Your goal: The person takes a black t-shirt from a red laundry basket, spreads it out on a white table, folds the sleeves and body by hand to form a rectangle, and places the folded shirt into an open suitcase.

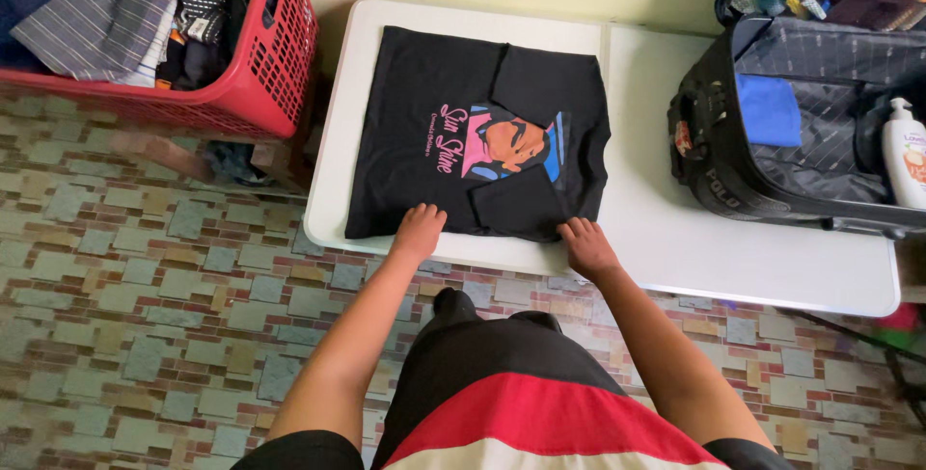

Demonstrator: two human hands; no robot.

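Black tee (453, 133) lies flat on the white table (666, 239), sleeves folded in, long axis running left-right. Both hands sit open on its near edge: left hand (418, 231) flat, right hand (585, 246) by the collar end (equally close, really).

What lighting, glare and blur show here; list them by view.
Head view: soft, even light; the white table is bright without harsh glare; the black shirt keeps its fold lines; faint shadows under both hands, left hand and right hand; sharp throughout, slight wide-angle bending at edges.
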